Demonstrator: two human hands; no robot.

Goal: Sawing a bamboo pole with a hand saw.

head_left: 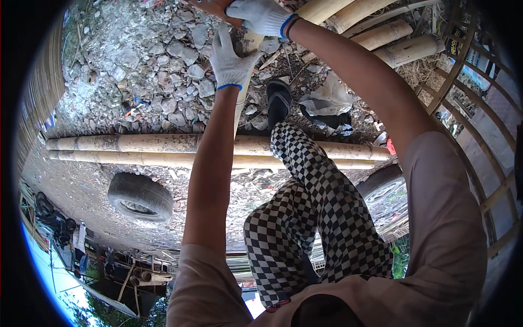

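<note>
A length of bamboo (241, 111) runs away from me, upper middle, crossing over two bamboo poles on the ground. My left hand (231, 64), in a white knit glove with a blue cuff, is closed around it, fingers along one side and thumb on the other. Just beyond, my right hand (263, 16), in a matching glove, is closed at the edge of a flat reddish-brown piece (212, 6). The upper picture edge cuts that piece off, so its kind cannot be told. It sits over or against the far part of the bamboo.
The two bamboo poles (125, 143) lie crosswise, with a tire (140, 197) nearer me and another tire (381, 182) at right. Cut bamboo lengths (411, 50) lie at far right beside a bamboo lattice (455, 68). Stony rubble (163, 82) and a clear plastic bag (329, 97) surround my sandalled foot (279, 95).
</note>
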